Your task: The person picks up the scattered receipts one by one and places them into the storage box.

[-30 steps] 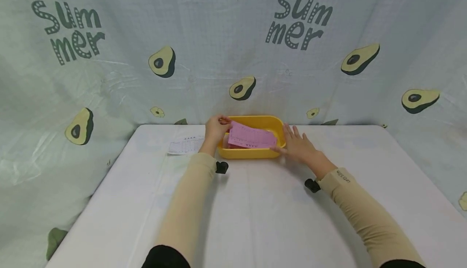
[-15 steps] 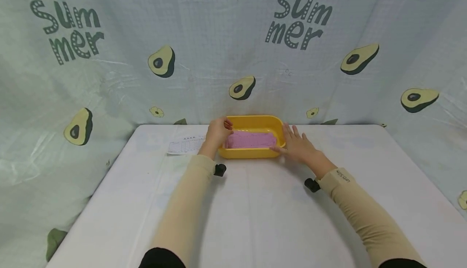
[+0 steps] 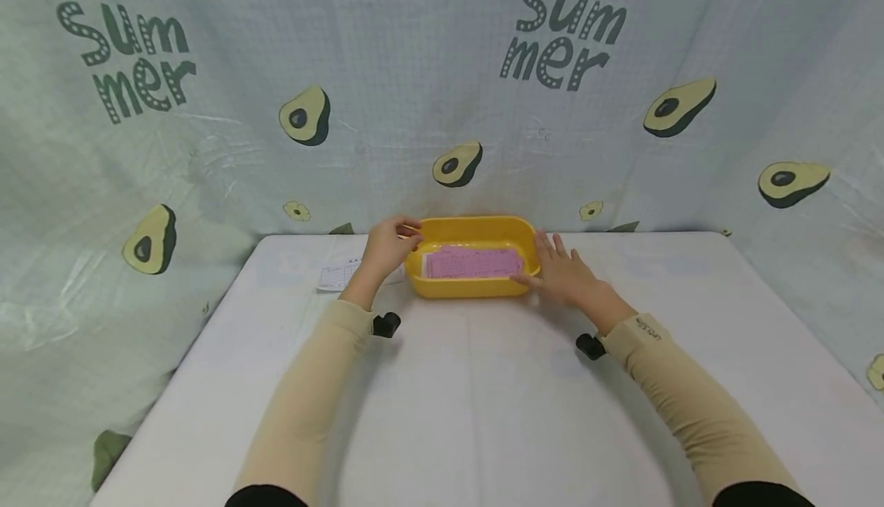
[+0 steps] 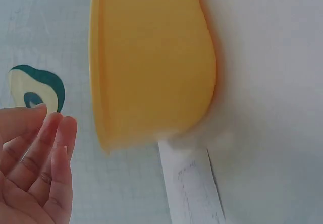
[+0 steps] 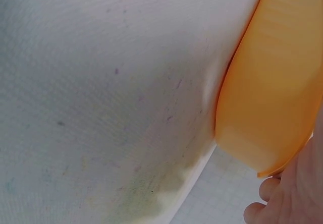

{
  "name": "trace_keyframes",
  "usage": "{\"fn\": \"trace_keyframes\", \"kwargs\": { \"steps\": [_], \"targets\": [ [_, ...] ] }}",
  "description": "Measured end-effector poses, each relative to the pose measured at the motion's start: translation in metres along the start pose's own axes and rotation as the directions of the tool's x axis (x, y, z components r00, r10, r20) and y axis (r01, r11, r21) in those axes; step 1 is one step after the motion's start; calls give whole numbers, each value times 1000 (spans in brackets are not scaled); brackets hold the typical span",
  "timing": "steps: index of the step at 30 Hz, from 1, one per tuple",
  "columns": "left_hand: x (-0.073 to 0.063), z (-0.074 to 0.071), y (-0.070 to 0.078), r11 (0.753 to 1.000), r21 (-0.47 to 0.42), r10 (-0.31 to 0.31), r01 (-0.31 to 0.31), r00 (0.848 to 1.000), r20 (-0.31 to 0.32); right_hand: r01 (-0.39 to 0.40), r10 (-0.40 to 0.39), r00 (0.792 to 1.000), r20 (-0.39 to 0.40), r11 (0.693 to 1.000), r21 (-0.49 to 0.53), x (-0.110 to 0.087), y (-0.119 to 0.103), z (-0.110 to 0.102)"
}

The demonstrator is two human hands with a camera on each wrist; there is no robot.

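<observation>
A yellow plastic tub (image 3: pixel 470 289) stands at the far edge of the table. Pink printed paper slips (image 3: pixel 476 263) lie flat inside it, with a whitish edge of paper showing at their left. My left hand (image 3: pixel 388 245) hovers beside the tub's left end, its fingers loosely bent and nothing between them in the left wrist view. Spread fingers of my right hand (image 3: pixel 565 273) rest against the right rim, the thumb along the front corner. Left of the tub a white printed slip (image 3: pixel 336 275) lies on the table, partly covered by my left hand and wrist.
The white-covered table (image 3: pixel 476 384) runs toward me from the tub. Behind it hangs a pale curtain (image 3: pixel 387 47) printed with avocados and lettering. Each wrist carries a small black camera, such as the left one (image 3: pixel 387 325).
The pink slip my left hand was holding over the tub now lies inside with the others. My left hand let go and moved left out of the tub; the right hand stayed put.
</observation>
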State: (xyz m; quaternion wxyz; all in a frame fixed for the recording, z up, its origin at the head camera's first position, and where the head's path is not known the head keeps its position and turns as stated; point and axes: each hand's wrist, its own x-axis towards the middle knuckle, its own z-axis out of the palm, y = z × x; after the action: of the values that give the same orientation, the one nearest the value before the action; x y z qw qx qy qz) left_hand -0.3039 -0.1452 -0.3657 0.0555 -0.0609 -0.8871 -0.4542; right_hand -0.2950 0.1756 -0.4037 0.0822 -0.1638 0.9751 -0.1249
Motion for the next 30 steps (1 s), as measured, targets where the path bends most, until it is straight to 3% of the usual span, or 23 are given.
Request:
{"fn": "trace_keyframes", "kwargs": {
  "steps": [13,25,30],
  "targets": [
    [-18,-52,-28,997,1,-81,81,992,-93,-3,3,1000,-4,1000,11,1,3,4],
    [-30,-85,-51,989,-21,-148,146,978,-149,7,-7,1000,-10,1000,10,0,4,-3],
    [-37,-95,-62,974,21,-217,224,962,-164,10,-10,1000,-3,1000,11,0,3,-2]
  ]
}}
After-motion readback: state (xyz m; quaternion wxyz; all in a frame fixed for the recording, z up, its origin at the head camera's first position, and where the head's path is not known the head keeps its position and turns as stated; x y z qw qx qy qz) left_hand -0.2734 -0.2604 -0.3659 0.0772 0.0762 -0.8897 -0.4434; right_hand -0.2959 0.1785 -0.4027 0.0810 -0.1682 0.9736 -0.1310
